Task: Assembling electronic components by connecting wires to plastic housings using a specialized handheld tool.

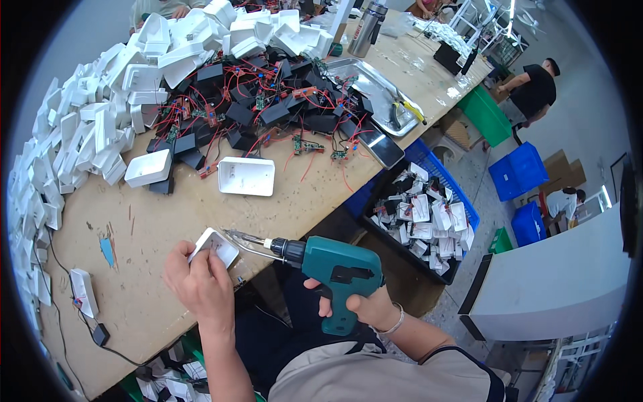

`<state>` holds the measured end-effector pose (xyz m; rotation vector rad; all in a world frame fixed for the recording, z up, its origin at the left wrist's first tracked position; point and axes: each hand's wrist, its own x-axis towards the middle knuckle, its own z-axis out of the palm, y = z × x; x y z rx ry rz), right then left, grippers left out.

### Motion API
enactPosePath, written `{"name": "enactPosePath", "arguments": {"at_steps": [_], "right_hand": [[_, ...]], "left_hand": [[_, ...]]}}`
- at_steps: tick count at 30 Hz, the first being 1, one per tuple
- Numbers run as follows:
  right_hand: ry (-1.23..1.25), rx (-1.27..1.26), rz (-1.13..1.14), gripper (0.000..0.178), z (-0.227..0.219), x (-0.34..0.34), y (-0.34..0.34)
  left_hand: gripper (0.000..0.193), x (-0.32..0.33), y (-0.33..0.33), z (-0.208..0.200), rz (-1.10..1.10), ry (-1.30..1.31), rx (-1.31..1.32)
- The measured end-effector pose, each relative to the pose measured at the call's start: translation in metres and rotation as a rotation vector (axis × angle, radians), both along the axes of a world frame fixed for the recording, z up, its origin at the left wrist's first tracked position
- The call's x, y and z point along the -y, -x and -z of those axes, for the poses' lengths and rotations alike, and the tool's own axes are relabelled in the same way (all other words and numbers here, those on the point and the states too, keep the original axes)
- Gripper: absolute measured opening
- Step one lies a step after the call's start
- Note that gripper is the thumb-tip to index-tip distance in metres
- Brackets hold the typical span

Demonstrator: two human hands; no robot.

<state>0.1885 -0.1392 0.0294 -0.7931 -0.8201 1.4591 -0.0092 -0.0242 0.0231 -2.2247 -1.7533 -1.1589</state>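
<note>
My left hand [203, 287] is closed on a small white plastic case [228, 250] at the table's near edge, with the fingertips inside its open side. What the fingertips touch in there is hidden. My right hand [367, 307] is wrapped round the grip of a green soldering gun [343, 262]. The gun points left, its thin metal tip and curved wire guide close to the case's upper rim; I cannot tell if they touch it. Another open white case [246, 177] lies farther up the table, beside a tilted one [149, 168].
White cases [100, 134] are heaped at left and back, beside black boxes and circuit boards with red wires [261, 100]. A metal tray [358, 74] with pliers [410, 110], a phone [382, 146] and a flask [368, 30] stand farther off. A crate [472, 214] of wired cases is at right.
</note>
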Motion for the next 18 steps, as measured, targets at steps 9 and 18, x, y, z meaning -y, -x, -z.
{"name": "enactPosePath", "arguments": {"at_steps": [9,18], "right_hand": [[0.081,0.119,0.185,0.084,-0.009,0.003,-0.005],[0.021,0.136,0.07,0.085,0.005,0.009,-0.006]], "left_hand": [[0.008,-0.014,-0.006,0.004,0.14,-0.036,0.144],[0.015,0.04,0.051,-0.001,0.25,-0.301,0.596]]}}
